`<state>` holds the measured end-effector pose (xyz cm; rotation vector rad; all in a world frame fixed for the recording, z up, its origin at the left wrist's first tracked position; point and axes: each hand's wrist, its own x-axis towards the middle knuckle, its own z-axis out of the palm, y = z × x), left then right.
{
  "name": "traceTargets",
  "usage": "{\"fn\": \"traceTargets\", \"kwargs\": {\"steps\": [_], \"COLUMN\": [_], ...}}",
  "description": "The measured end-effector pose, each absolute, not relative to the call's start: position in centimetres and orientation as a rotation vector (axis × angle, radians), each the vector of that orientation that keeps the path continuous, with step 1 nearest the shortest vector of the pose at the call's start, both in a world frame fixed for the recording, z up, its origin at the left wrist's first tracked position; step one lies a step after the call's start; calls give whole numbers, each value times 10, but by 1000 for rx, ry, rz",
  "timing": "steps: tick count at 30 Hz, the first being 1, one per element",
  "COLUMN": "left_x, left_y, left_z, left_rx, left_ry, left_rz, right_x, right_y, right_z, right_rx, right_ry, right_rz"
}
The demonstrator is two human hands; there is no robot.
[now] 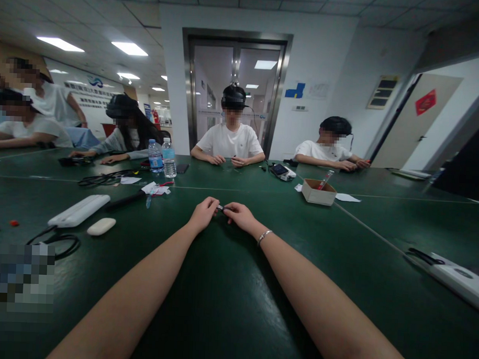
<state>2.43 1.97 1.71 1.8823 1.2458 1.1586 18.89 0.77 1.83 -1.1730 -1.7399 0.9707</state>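
My left hand (203, 215) and my right hand (240, 217) meet in front of me, just above the green table. Between their fingertips is a small slim object (220, 207), silvery toward the left and dark toward the right. Its kind is too small to make out. The fingers of both hands are closed in a pinch on it, left hand at the silvery end, right hand at the dark end. My fingers cover part of it. A metal bracelet (264, 237) circles my right wrist.
On the green table (219, 315), a white power strip (79, 210) and a white oval case (101, 226) lie left. Two water bottles (169, 158) stand beyond, near black cables (106, 178). A small cardboard box (318, 192) sits right. Several people sit around the table.
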Motion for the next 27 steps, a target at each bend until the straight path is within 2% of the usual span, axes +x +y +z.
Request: {"fn": "traceTargets", "kwargs": {"steps": [27], "left_x": [26], "left_y": [9], "left_z": [27], "left_rx": [2146], "left_ry": [1288], "left_rz": [999], "right_x": [192], "right_y": [7], "right_z": [20], "right_rx": [-1153], "right_ry": [-1836], "right_rz": [931]}}
